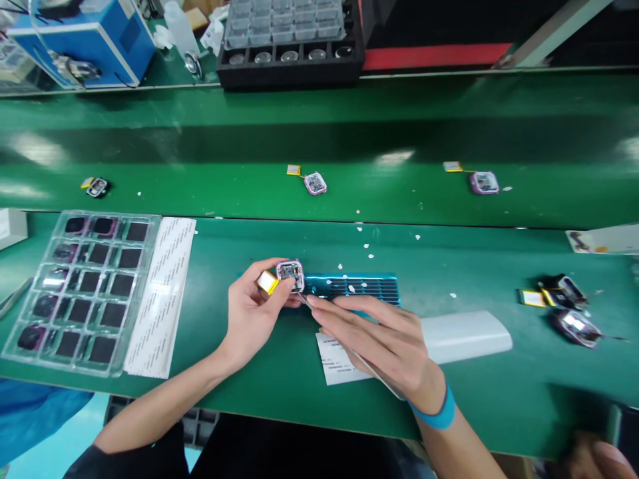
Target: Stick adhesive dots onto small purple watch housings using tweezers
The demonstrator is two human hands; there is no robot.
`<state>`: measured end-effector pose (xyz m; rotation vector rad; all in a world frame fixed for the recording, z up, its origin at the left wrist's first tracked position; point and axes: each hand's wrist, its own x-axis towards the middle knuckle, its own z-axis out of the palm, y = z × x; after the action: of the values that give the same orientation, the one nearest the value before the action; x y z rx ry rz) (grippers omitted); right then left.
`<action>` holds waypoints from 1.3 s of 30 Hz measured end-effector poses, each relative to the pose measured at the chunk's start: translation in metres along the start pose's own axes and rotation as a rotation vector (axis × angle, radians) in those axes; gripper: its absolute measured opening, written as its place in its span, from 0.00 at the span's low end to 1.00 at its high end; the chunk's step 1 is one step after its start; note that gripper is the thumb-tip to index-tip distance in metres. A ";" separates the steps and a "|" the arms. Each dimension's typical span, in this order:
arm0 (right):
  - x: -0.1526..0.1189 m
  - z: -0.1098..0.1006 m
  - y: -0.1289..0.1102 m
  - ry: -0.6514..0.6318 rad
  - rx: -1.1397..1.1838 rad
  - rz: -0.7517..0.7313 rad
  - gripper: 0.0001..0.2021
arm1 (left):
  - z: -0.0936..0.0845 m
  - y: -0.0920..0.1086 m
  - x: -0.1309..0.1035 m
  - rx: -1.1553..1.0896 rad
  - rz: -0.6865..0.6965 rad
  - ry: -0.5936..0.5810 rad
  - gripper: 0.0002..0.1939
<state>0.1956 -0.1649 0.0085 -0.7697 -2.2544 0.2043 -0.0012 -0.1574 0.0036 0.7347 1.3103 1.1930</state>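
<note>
A small square watch-like case point(290, 274) with its circuit board showing is held in my left hand point(255, 307), the thumb lying on its lower edge. A silver and yellow battery point(268, 282) sits beside the case at my left fingers. My right hand point(382, 339) is closed on thin metal tweezers point(377, 376), whose tip is at the lower right corner of the case. Behind the hands lies a blue slotted plate point(369, 287). Under my right hand is a white printed sheet point(339, 362), and a pale curved piece point(464, 336) lies to its right.
A clear compartment tray point(112, 229) and a white label strip point(162, 299) lie left. More cases point(315, 183) with batteries stand on the green belt point(224, 193). Open cases point(576, 327) lie right. Another person's hand point(594, 459) shows at bottom right.
</note>
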 end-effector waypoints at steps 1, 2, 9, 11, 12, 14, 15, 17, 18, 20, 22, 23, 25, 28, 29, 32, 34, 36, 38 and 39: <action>0.000 0.000 0.001 0.013 0.006 -0.007 0.28 | 0.000 0.001 -0.001 0.001 -0.001 -0.002 0.17; 0.000 0.000 0.001 0.024 0.012 -0.010 0.29 | 0.000 0.002 -0.001 0.002 -0.002 -0.001 0.17; -0.001 -0.009 0.002 0.084 -0.014 0.075 0.35 | -0.007 0.004 0.019 0.168 0.004 -0.164 0.20; 0.000 -0.011 0.003 0.116 -0.035 0.067 0.35 | -0.019 0.013 0.049 0.404 0.131 -0.138 0.21; 0.000 -0.011 0.004 0.130 -0.045 0.056 0.35 | -0.026 0.021 0.068 0.576 0.219 -0.104 0.21; 0.001 -0.011 0.007 0.155 -0.051 0.027 0.33 | -0.040 0.039 0.107 1.076 0.340 0.009 0.19; 0.000 -0.011 0.009 0.169 -0.041 0.019 0.32 | -0.046 0.048 0.123 1.171 0.353 0.046 0.18; 0.001 -0.011 0.012 0.199 0.009 0.026 0.28 | -0.049 0.061 0.146 1.284 0.388 0.101 0.17; 0.002 -0.012 0.012 0.221 0.045 0.038 0.26 | -0.045 0.063 0.152 1.305 0.415 0.109 0.18; 0.008 -0.015 0.006 0.264 0.129 0.078 0.22 | -0.029 0.059 0.158 1.345 0.494 0.056 0.19; 0.017 -0.020 -0.010 0.292 0.261 0.124 0.18 | -0.005 0.048 0.163 1.354 0.571 -0.077 0.19; 0.022 -0.022 -0.021 0.306 0.363 0.149 0.15 | 0.007 0.041 0.167 1.346 0.593 -0.144 0.18; 0.032 -0.028 -0.046 0.376 0.633 0.212 0.14 | 0.029 0.032 0.178 1.317 0.603 -0.230 0.16; 0.039 -0.035 -0.065 0.469 0.783 0.384 0.25 | 0.048 0.029 0.195 1.256 0.576 -0.255 0.11; 0.040 -0.037 -0.064 0.478 0.755 0.458 0.27 | 0.050 0.031 0.198 1.234 0.561 -0.251 0.09; 0.038 -0.035 -0.037 0.532 0.934 0.665 0.23 | 0.050 0.041 0.196 1.156 0.513 -0.234 0.10; 0.036 -0.029 -0.012 0.691 1.295 0.814 0.15 | 0.047 0.045 0.178 1.083 0.498 -0.228 0.10; 0.034 -0.021 0.008 0.847 1.482 0.867 0.10 | 0.042 0.044 0.145 0.986 0.495 -0.253 0.07; 0.031 -0.015 0.022 0.926 1.517 0.851 0.08 | 0.037 0.038 0.096 0.840 0.477 -0.355 0.07; 0.029 -0.014 0.027 0.930 1.504 0.833 0.09 | 0.034 0.033 0.068 0.615 0.415 -0.469 0.07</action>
<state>0.2015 -0.1274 0.0264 -0.6094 -0.4198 1.3636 0.0140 -0.0770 0.0182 1.6870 1.1478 0.8374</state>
